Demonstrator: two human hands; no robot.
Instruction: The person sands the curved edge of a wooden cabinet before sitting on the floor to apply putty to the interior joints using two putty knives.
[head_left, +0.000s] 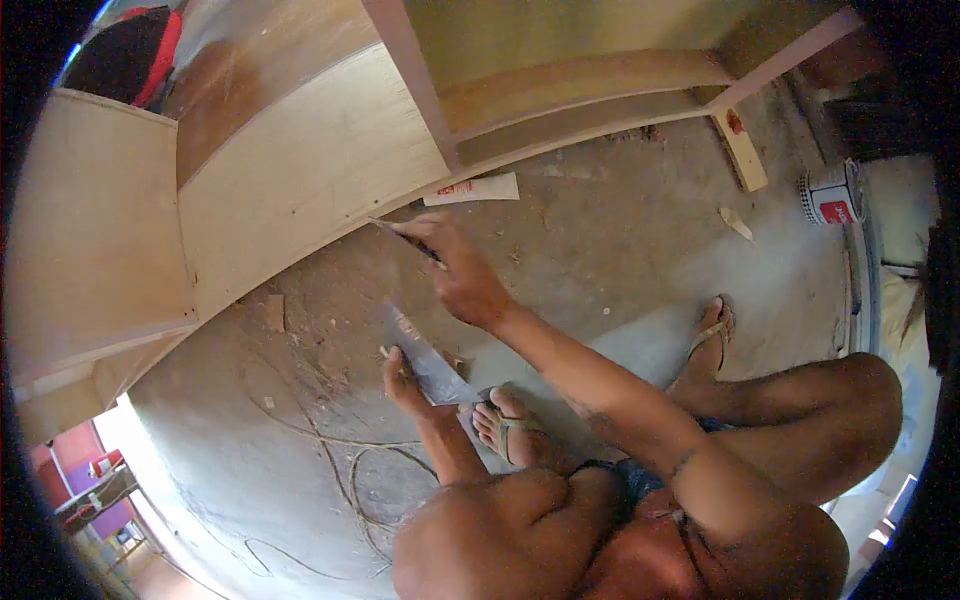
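Right hand [462,280]: fingers closed round a thin dark blade [412,243]; tip right at the lower edge of the wooden cabinet [310,150]; contact or tiny gap, can't tell from here
Left hand [404,385]: fingers gripping a flat greyish plate [432,362]; held tilted above the floor [590,255], below the blade, pale smears on it
Cabinet side: printed paper strip [480,189] on floor just beside the edge
Floor, further off: tin [834,194] on the right; loose cord [352,485] near left foot
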